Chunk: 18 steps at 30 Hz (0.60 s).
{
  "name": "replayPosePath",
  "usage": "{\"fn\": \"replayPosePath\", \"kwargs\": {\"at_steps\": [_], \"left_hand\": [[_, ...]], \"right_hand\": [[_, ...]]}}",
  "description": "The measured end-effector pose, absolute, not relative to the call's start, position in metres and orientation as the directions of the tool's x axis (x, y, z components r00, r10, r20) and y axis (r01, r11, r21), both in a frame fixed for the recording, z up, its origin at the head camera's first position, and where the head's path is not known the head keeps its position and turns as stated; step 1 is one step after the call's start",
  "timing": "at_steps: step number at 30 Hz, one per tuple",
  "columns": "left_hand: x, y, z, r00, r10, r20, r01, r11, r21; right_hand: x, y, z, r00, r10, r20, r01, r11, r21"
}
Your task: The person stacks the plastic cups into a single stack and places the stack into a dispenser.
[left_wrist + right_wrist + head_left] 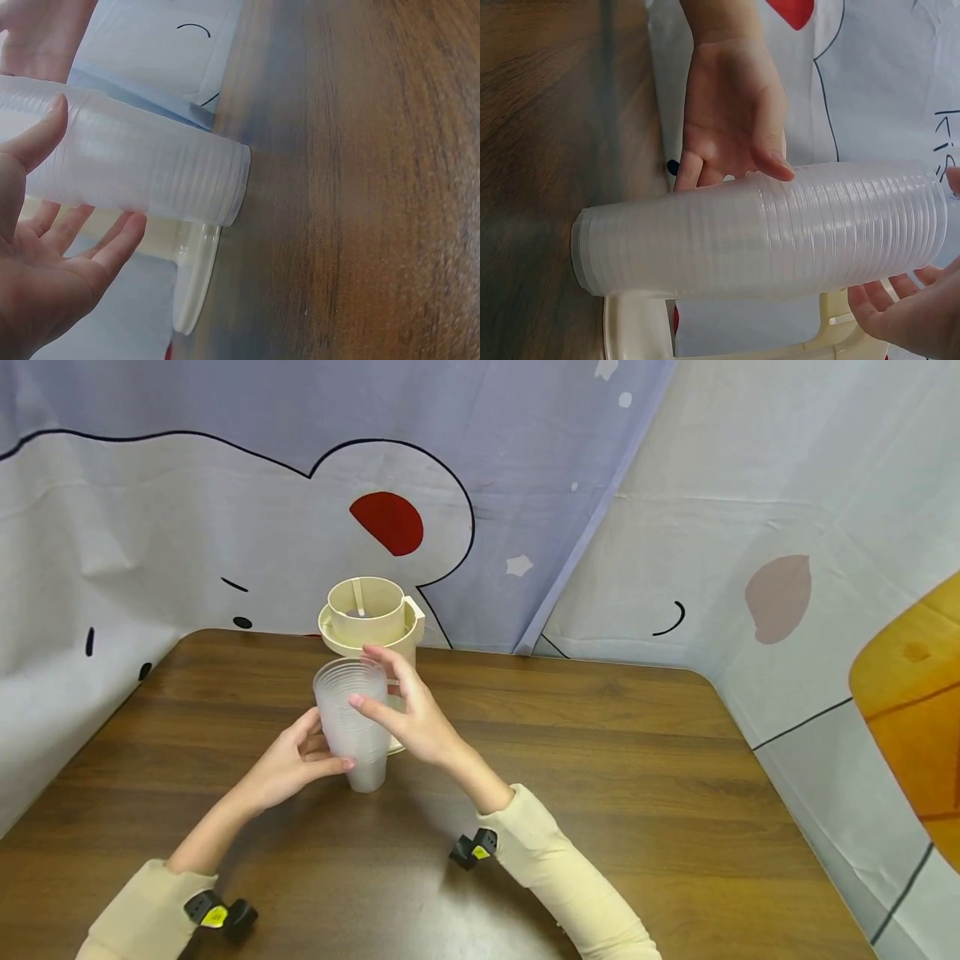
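A tall stack of nested clear plastic cups (345, 727) stands slightly tilted, rims up, between both hands. My left hand (285, 766) grips its lower part, thumb along the near side and fingers behind. Higher up, near the rims, my right hand (422, 720) holds the stack from the right, its thumb across the front. In the left wrist view the narrow bottom end of the cups (172, 172) is close over the tabletop. Right behind them stands a cream plastic dispenser (367, 628) with a round open top, partly hidden by the cups and right hand.
The brown wooden table (600, 777) reaches back to a printed curtain (300, 527) hanging along its far edge. Another curtain panel (787, 527) runs down the right side. A small black camera (474, 848) sits at the right wrist and another camera (220, 914) at the left.
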<state>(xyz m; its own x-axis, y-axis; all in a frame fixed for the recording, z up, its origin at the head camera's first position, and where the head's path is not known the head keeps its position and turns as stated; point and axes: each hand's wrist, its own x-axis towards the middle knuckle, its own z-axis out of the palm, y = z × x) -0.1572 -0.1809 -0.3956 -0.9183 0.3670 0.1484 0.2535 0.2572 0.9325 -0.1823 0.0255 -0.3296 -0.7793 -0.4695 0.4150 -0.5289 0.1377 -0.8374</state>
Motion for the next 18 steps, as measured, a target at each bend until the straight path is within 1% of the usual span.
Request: {"fn": "replayPosePath", "kwargs": {"at_steps": [6, 18], "left_hand": [[-0.1574, -0.1806, -0.3961, -0.919, 0.366, 0.145, 0.251, 0.258, 0.933], [-0.1578, -0.1806, -0.3975, -0.921, 0.361, 0.148, 0.249, 0.25, 0.936]], "right_hand": [[-0.1825, 0.0246, -0.3304, -0.794, -0.465, 0.391, -0.5, 0.135, -0.856], [-0.1854, 0.0258, -0.3317, -0.796, -0.485, 0.361, -0.478, 0.139, -0.867]]}}
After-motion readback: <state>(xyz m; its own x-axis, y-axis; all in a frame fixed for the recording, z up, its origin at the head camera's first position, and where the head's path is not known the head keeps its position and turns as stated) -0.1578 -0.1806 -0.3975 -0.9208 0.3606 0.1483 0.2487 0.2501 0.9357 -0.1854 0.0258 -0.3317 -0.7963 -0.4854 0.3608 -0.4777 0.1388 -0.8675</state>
